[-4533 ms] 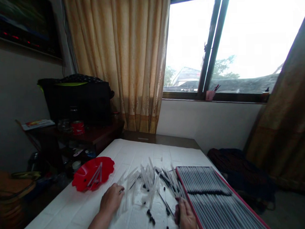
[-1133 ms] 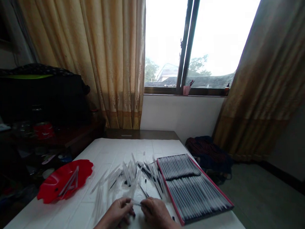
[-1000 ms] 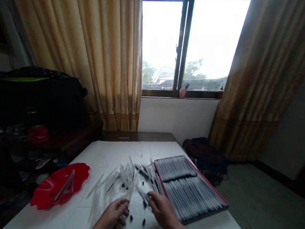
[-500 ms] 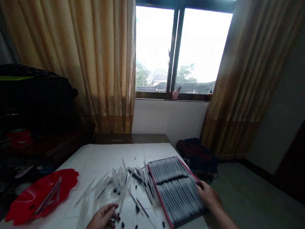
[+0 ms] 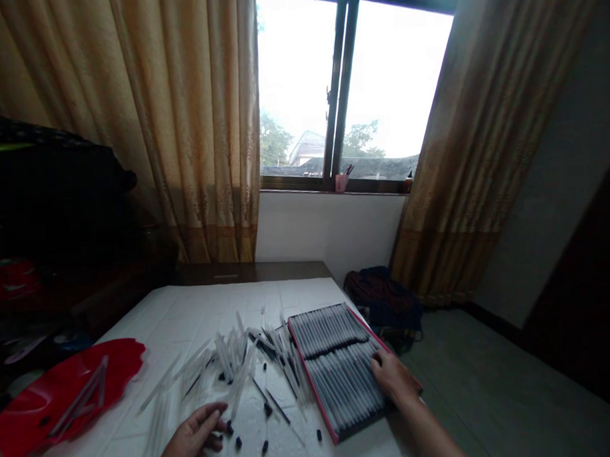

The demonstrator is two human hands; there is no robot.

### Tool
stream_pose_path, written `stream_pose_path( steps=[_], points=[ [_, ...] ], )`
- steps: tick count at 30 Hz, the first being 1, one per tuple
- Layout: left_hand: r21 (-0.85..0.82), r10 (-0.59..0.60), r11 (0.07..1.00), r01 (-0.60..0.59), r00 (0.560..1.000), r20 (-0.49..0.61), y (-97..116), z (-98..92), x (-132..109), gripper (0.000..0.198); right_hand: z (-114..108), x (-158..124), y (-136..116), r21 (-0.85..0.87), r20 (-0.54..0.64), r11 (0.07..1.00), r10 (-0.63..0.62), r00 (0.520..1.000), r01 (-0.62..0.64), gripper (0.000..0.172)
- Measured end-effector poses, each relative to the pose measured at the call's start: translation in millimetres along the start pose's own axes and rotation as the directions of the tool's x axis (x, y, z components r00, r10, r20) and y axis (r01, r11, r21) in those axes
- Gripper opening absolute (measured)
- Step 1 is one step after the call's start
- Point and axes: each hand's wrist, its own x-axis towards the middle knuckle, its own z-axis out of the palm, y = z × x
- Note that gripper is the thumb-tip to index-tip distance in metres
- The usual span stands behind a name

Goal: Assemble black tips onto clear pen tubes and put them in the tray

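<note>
My left hand [image 5: 195,435] rests low on the white table, its fingers loosely bent and apart. Beside its fingertips lies a small black cap [image 5: 229,427]. My right hand [image 5: 396,380] is over the right side of a red-edged shallow box [image 5: 310,387], fingers curled together against the contents; whatever they pinch is hidden. Two rows of slim clear tubes with dark ends [image 5: 341,394] fill this box. Left of it, a loose heap of clear plastic tubes [image 5: 232,354] spreads across the table, with dark thin sticks [image 5: 278,406] and several more black caps [image 5: 265,447] in front.
A red scalloped plate [image 5: 122,368] holding a few clear strips stands at the table's left edge. Dark cloth [image 5: 385,299] is piled beyond the right edge. At the back are a brown drawer unit [image 5: 286,272], curtains, and a window with a pink cup [image 5: 341,182] on its sill.
My right hand has shifted from the box's right edge inward onto the tubes. My left hand stays beside the caps. The whole view has swung slightly right.
</note>
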Motion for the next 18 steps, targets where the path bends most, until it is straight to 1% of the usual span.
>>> stream_pose_path(
  steps=[4, 11, 18],
  points=[
    [-0.008, -0.003, 1.000, 0.003, 1.000, -0.012, 4.5, 1.2, -3.2, 0.050, -3.1, -1.3, -1.1, -0.029, 0.016, 1.000, 0.011, 1.000, -0.010, 0.028],
    [-0.065, 0.086, 0.994, -0.091, 0.994, -0.072, 11.1, 5.6, -17.0, 0.050, -3.5, -5.1, -0.8, -0.043, 0.032, 0.999, 0.006, 0.999, -0.004, 0.029],
    [-0.129, 0.102, 0.985, -0.116, 0.989, -0.105, 10.2, 7.4, -22.2, 0.052, -5.5, -9.5, -2.9, -0.078, 0.060, 0.997, -0.002, 0.998, 0.007, 0.030]
  ],
)
